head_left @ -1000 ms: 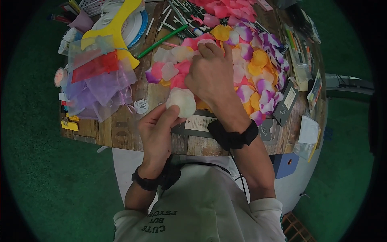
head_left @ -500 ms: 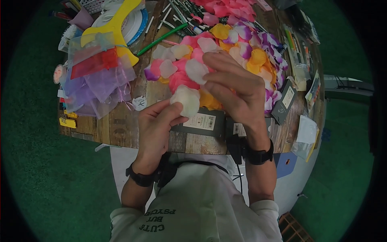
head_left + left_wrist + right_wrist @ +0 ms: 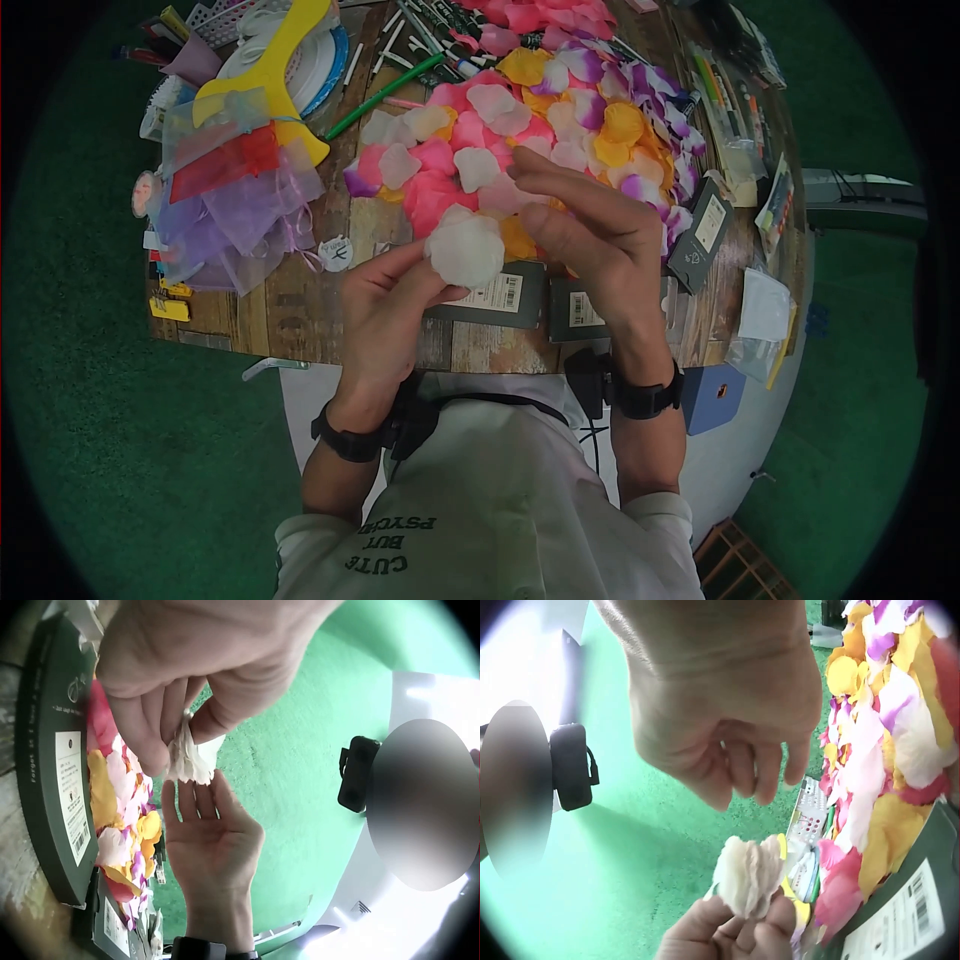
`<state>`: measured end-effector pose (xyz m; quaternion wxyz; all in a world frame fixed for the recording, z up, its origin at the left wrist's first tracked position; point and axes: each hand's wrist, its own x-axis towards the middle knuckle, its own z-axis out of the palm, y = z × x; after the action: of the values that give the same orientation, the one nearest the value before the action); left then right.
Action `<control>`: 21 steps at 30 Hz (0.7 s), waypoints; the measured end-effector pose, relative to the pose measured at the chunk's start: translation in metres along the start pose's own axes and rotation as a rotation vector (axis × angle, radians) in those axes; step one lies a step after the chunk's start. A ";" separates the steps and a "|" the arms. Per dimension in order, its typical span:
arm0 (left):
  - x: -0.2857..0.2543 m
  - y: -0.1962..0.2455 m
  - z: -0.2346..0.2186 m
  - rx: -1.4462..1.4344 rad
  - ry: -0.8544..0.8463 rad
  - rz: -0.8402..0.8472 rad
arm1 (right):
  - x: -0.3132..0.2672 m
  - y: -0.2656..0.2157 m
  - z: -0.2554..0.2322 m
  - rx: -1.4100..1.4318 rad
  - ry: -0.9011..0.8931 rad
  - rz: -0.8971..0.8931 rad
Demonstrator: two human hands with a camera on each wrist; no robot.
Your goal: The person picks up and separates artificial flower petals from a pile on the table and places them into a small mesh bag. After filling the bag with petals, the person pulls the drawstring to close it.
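Note:
A bundle of white artificial petals (image 3: 465,247) is pinched between the thumb and fingers of my left hand (image 3: 385,310). The left wrist view shows the petals layered and gathered at their base, with the loose edges fanning out. My right hand (image 3: 600,235) hovers to the right of the bundle, fingers extended and slightly bent. Nothing shows between those fingers in the right wrist view, where their tips point toward the bundle. Beyond both hands spreads a pile of pink, white, orange and purple petals (image 3: 620,125).
Dark boxes with white labels (image 3: 510,305) lie along the near table edge. To the left are organza pouches (image 3: 240,215), a yellow Y-shaped piece (image 3: 280,60) and a green pen (image 3: 385,95). Packets of pens (image 3: 730,115) lie at right; several markers (image 3: 440,25) lie behind the pile.
My right hand has come back from the petal pile toward my left hand, and its fingers have loosened. The left hand keeps hold of the white petals at nearly the same spot.

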<state>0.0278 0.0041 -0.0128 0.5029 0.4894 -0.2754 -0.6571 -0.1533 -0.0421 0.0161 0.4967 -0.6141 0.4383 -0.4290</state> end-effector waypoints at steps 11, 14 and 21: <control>-0.005 -0.010 0.012 0.132 0.016 0.237 | -0.023 0.015 0.029 -0.156 0.196 -0.039; -0.007 -0.009 0.013 0.062 0.006 0.210 | -0.025 0.010 0.023 -0.019 0.241 -0.027; -0.007 -0.003 0.015 0.099 0.023 0.105 | -0.027 -0.010 0.004 0.337 0.219 0.082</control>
<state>0.0128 0.0093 -0.0074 0.5149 0.5060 -0.3273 -0.6097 -0.1547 -0.0143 0.0226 0.5590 -0.4537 0.4361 -0.5399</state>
